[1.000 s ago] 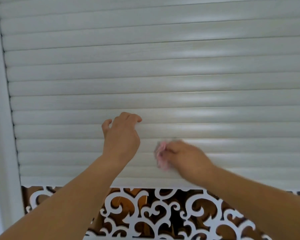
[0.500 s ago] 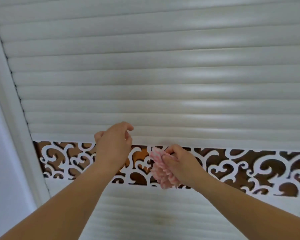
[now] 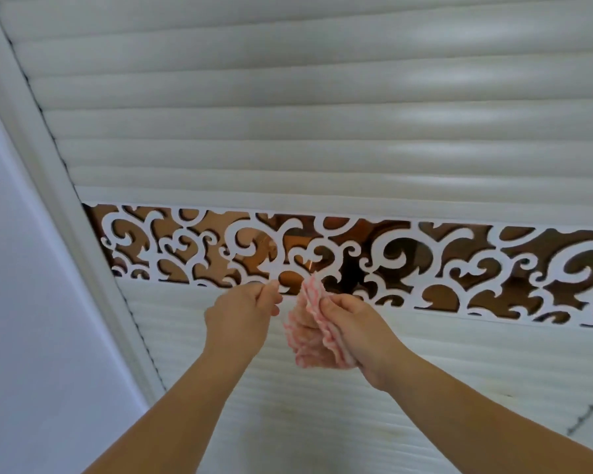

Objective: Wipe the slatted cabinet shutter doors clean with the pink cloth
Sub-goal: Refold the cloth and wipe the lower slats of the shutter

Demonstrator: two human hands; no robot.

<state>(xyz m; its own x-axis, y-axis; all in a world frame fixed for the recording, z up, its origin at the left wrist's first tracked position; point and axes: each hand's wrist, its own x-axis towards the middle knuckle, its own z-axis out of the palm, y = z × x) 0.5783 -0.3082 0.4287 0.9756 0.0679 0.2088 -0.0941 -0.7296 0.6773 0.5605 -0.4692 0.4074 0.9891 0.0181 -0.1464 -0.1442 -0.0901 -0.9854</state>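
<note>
**Cloth off the slats, bunched at the fretwork band**

Pink-and-white patterned cloth (image 3: 317, 328), soft and crumpled, sits bunched in the right hand (image 3: 356, 331). Fingers and thumb curl round it; its upper tip pokes up over the lower edge of the white scrollwork fretwork band with bronze mirrored backing (image 3: 425, 265). The rest of the cloth hangs just below that band, in front of the lower slats. It does not look pressed flat against any surface; contact cannot be told for sure.

Left hand (image 3: 243, 318) is just beside the cloth, also at the band's lower edge. Fingers curled, fingertips drawn together as if pinching; nothing visible between them. Whether it grips an edge of the band cannot be told.

Above the band: upper cream slatted shutter panel (image 3: 288, 124), broad rounded slats, glossy, no obvious smears where light falls. Below the band: lower cream slatted shutter panel (image 3: 322, 422), finer slats, with faint dull marks low down near the forearms. Left of the band: white cabinet frame post (image 3: 48, 186), then a plain pale wall (image 3: 21, 336).

Progress, as a judgement: no wiping stroke is on just now; the cloth appears to be getting regathered. Upper panel looks clean. Lower panel likely remains.
</note>
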